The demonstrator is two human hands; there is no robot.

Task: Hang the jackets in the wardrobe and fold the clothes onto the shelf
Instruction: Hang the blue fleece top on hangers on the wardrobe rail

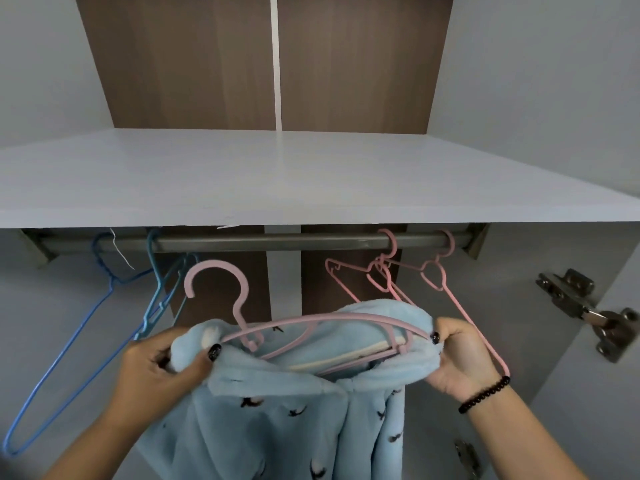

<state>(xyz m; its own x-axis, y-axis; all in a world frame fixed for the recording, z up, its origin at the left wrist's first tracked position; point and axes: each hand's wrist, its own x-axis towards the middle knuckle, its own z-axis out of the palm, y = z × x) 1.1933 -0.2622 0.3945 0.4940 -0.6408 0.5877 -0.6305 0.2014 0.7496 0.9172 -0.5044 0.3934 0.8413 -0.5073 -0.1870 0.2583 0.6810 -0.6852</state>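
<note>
Below the rail (277,241), the light blue fleece jacket (277,410) hangs on a pink hanger (311,322). The left hand (166,362) curls round its left shoulder, thumb on top; the right hand (460,355) pinches the right shoulder over the hanger's end.

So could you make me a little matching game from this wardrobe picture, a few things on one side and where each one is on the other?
Things:
1. light blue fleece jacket
2. blue wire hanger
3. pink hanger with the big hook
4. metal door hinge

Places:
A. on the wardrobe's right side panel
B. inside the jacket's shoulders, hook not yet on the rail
C. gripped at each shoulder by the left hand and right hand
D. hanging bare at the rail's left end

Pairs: 1-C, 2-D, 3-B, 4-A
</note>
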